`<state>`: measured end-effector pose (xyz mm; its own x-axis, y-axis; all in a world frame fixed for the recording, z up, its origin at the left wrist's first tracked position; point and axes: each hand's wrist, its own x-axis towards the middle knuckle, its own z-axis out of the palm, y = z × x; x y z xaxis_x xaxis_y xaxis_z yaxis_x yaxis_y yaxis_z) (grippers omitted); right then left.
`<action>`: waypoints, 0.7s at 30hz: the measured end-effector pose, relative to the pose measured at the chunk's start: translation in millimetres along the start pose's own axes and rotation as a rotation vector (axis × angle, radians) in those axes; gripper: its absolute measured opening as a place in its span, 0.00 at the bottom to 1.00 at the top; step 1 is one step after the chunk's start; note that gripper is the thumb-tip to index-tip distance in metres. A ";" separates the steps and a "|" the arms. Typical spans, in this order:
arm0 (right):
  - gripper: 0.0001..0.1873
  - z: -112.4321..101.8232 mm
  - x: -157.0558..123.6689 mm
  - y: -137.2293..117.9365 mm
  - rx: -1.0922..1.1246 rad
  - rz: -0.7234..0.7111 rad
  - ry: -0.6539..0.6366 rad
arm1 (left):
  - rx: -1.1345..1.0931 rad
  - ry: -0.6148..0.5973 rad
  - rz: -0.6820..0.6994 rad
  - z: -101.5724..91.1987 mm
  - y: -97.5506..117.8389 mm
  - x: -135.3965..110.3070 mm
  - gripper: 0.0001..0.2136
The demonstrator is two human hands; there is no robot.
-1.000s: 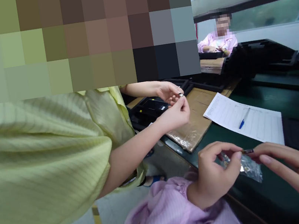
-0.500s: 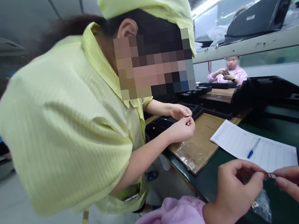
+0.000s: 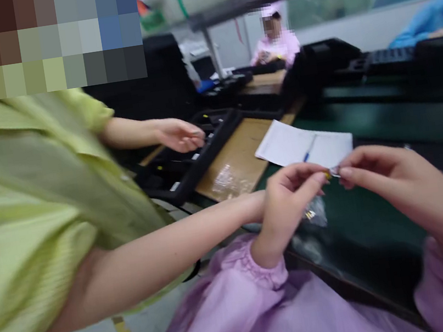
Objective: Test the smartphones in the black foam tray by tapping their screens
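Observation:
My left hand (image 3: 287, 200) and my right hand (image 3: 377, 176) meet over the green bench, both pinching one tiny metal part (image 3: 334, 173) between thumb and fingertips. A small clear plastic bag (image 3: 315, 214) with more small parts hangs below my left hand, and how it is held stays hidden. A co-worker in a yellow smock (image 3: 31, 205) stands close on my left. Their near forearm (image 3: 155, 253) stretches toward my left wrist, the hand hidden behind mine. Their far hand (image 3: 178, 134) hovers over a black tray (image 3: 187, 160).
A white form with a blue pen (image 3: 306, 148) lies on the green bench (image 3: 378, 214), beside a brown board (image 3: 237, 158). Black trays and machine parts (image 3: 356, 62) fill the back. A person in pink (image 3: 275, 41) sits far behind, and a blue sleeve (image 3: 433, 23) shows at right.
The view swung down and left. The co-worker's hands have separated: one arm now reaches to my left wrist, the other moved over the black tray. My hands keep pinching the tiny part.

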<state>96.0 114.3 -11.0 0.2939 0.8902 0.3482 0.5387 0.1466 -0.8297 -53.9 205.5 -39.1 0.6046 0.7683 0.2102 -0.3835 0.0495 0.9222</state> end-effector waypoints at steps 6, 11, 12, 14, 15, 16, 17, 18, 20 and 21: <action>0.14 2.2 7.9 -11.8 0.186 0.111 -0.032 | -0.092 -0.011 -0.089 -1.8 -0.8 2.3 0.07; 0.15 0.4 4.9 -13.8 0.236 0.137 -0.061 | -0.046 -0.033 0.008 -1.9 0.8 -1.6 0.07; 0.15 0.4 4.9 -13.4 0.251 0.150 -0.063 | -0.029 -0.028 0.019 -2.6 1.6 -1.6 0.07; 0.14 1.5 5.3 -11.9 0.281 0.173 -0.070 | -0.015 -0.028 0.001 -4.8 3.3 -0.9 0.08; 0.14 2.6 5.7 -10.9 0.296 0.181 -0.075 | -0.027 -0.038 -0.029 -6.3 4.2 -0.4 0.08; 0.15 3.9 6.0 -9.9 0.311 0.186 -0.081 | -0.052 -0.055 -0.066 -7.9 4.9 0.1 0.08; 0.15 5.4 6.2 -8.9 0.324 0.186 -0.086 | -0.088 -0.074 -0.106 -9.5 5.3 0.4 0.08; 0.16 6.9 6.1 -8.2 0.332 0.182 -0.085 | -0.125 -0.090 -0.141 -10.8 5.4 0.3 0.09; 0.16 9.3 4.6 -7.5 0.316 0.167 -0.071 | -0.180 -0.094 -0.190 -11.9 4.6 -1.1 0.10; 0.16 10.1 3.2 -7.3 0.289 0.155 -0.058 | -0.186 -0.094 -0.201 -11.7 3.8 -2.3 0.12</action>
<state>85.0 120.4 -8.2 0.3047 0.9334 0.1894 0.2420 0.1165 -0.9633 -64.9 211.4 -39.8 0.7404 0.6688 0.0667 -0.3658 0.3177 0.8748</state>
